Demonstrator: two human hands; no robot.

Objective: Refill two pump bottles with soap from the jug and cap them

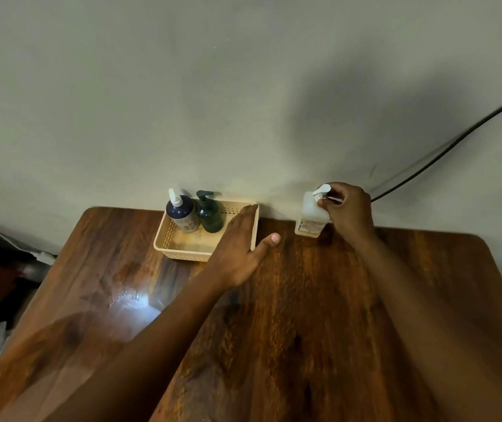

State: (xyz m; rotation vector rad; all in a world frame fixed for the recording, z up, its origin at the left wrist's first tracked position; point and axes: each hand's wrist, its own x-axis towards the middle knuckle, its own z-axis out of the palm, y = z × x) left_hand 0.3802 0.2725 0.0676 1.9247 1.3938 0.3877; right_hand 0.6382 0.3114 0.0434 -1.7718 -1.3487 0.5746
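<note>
Two pump bottles, a navy one (pixel 182 214) and a dark green one (pixel 210 214), stand in the beige basket (pixel 164 239) at the wooden surface's (pixel 304 330) far edge. The basket's right rim is covered by the left grip (pixel 237 248), fingers spread flat. The white jug (pixel 309 214), beside a black cable (pixel 457 141), is pinched at its pump by the right grip (pixel 347 208).

Wood table (pixel 304 315) w/ beige basket (pixel 164 239) & white bottle (pixel 307 217) on it.

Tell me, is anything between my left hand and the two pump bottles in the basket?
Nothing visible. The left hand lies open over the basket's right rim, and the dark blue bottle and green bottle stand just beyond it with bare basket floor between.
</note>
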